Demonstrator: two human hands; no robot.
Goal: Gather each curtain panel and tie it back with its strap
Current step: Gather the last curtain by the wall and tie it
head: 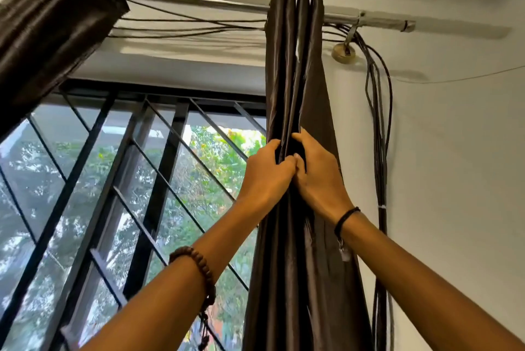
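Observation:
A dark brown satin curtain panel [295, 66] hangs in tight folds from a metal rod [199, 1] at the right side of the window. My left hand [264, 177] grips the panel's left folds at mid-height, fingers curled round the cloth. Right beside it, my right hand [318, 174] grips the right folds, thumbs nearly touching. A second brown curtain panel [54, 24] hangs bunched at the upper left of the rod. No strap is visible.
A window with a black diagonal metal grille [136, 169] fills the left and centre, trees outside. A bundle of black cables [380, 151] runs down the white wall right of the panel. A rod bracket [345, 51] sits on the wall.

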